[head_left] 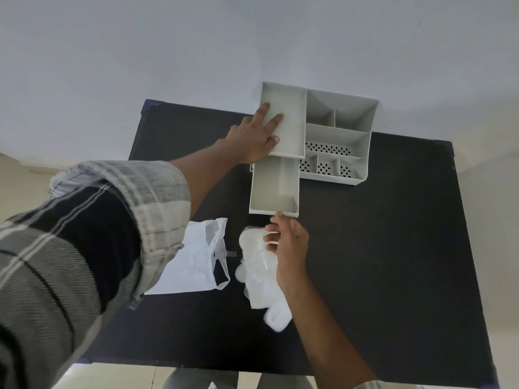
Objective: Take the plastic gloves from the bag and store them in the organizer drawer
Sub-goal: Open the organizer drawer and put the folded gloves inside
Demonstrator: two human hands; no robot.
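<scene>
Count: one organizer [337,130], one open drawer [273,189], one bag [193,265], one bunch of plastic gloves [258,268]; how many gloves, could not tell.
Gloves: bunched in the right hand [289,245], fingers closed on them, just in front of the drawer; long axis ran toward the person.
Drawer: pulled out toward the person.
Left hand [252,136]: fingers spread flat on the organizer top.
Bag: lay flat on the black bench [393,248], left of the gloves.

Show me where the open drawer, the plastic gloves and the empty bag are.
open drawer [273,189]: head view, on its bare inside floor.
plastic gloves [259,272]: head view, on the crumpled middle of the bundle.
empty bag [191,265]: head view, on its flat white body.
</scene>
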